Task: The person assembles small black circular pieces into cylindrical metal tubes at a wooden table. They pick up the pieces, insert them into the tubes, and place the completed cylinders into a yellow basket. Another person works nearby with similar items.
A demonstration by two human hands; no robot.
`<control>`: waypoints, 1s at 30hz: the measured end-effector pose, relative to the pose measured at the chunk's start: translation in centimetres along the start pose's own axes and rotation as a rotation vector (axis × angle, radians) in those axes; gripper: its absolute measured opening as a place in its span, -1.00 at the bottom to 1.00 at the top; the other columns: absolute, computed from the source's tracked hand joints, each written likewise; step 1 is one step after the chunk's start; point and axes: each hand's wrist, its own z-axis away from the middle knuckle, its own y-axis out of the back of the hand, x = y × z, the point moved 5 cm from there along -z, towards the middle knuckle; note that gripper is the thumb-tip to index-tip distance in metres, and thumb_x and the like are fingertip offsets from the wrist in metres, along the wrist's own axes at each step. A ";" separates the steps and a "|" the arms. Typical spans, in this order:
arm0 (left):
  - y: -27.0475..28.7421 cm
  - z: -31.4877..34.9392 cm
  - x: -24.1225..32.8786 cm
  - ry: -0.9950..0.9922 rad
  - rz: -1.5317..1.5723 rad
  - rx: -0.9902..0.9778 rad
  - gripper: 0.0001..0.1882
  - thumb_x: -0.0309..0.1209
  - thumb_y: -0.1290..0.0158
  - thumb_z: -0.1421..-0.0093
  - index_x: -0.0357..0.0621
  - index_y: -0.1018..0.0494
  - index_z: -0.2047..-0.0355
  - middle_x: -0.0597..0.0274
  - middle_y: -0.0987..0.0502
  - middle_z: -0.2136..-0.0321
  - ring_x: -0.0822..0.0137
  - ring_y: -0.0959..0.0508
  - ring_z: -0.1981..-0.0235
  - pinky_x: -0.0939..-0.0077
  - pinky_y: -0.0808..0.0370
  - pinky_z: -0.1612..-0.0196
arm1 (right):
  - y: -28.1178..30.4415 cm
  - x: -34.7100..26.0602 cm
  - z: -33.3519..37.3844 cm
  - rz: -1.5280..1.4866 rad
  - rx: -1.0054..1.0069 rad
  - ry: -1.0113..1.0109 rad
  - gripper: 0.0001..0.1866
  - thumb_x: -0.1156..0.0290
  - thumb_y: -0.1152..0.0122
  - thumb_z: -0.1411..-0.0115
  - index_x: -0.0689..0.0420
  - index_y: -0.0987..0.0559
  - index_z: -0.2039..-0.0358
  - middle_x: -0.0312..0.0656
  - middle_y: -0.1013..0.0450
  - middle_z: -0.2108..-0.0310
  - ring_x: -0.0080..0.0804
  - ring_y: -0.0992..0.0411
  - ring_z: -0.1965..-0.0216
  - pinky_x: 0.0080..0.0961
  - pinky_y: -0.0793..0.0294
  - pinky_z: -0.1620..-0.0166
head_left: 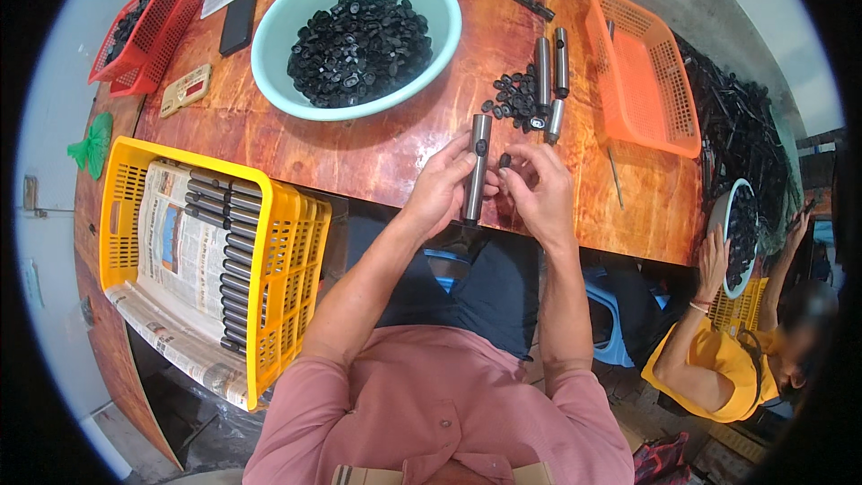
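My left hand [438,187] is wrapped round a grey metal tube [476,181], held upright near the table's front edge, with a dark oval on its side close to the top. Just right of the tube, my right hand [546,193] pinches a small black piece [505,161] between thumb and fingertips. The piece appears to be apart from the tube. Beyond my right hand lie several small black pieces [514,97] in a loose heap. Beside them are several similar grey tubes [542,67].
A pale green basin [269,47] of black pieces stands at the back. Left, a yellow crate [289,256] lined with newspaper holds rows of tubes. An orange basket [639,58] and a thin rod [616,178] lie rightward. At far right a yellow-shirted person [714,386] handles another basin [721,216].
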 end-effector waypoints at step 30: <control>-1.8 1.0 0.7 0.124 -0.227 0.083 -0.59 -0.15 0.14 -0.48 -0.27 -0.46 0.02 0.22 -0.53 0.49 0.43 -0.48 0.63 0.60 -0.42 0.57 | -1.2 0.3 2.2 -0.301 0.274 0.064 -0.65 0.67 -0.32 -0.14 0.23 -0.63 0.03 -0.21 -0.47 0.23 -0.62 -0.45 0.44 -0.66 -0.43 0.40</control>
